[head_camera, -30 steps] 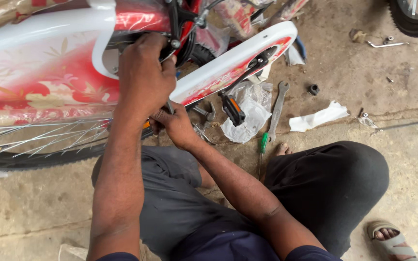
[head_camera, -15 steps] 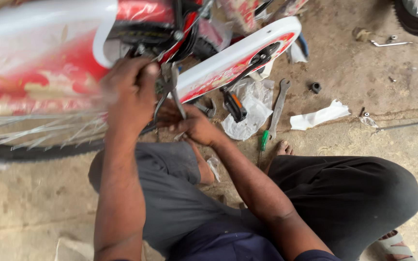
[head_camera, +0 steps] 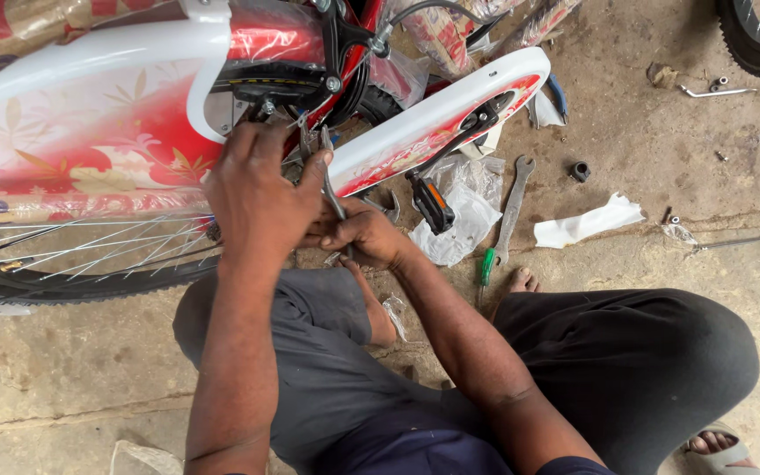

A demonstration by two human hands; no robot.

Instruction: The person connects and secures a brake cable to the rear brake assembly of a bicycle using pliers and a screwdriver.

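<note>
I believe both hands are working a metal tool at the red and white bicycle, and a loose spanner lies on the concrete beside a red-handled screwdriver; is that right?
Not quite: the screwdriver has a green handle, not red, as the head view shows. The rest holds: the left hand and right hand are on a metal tool at the red and white bicycle, and the spanner lies beside it on the concrete.

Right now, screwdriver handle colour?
Green, on the screwdriver lying on the floor; head view.
</note>
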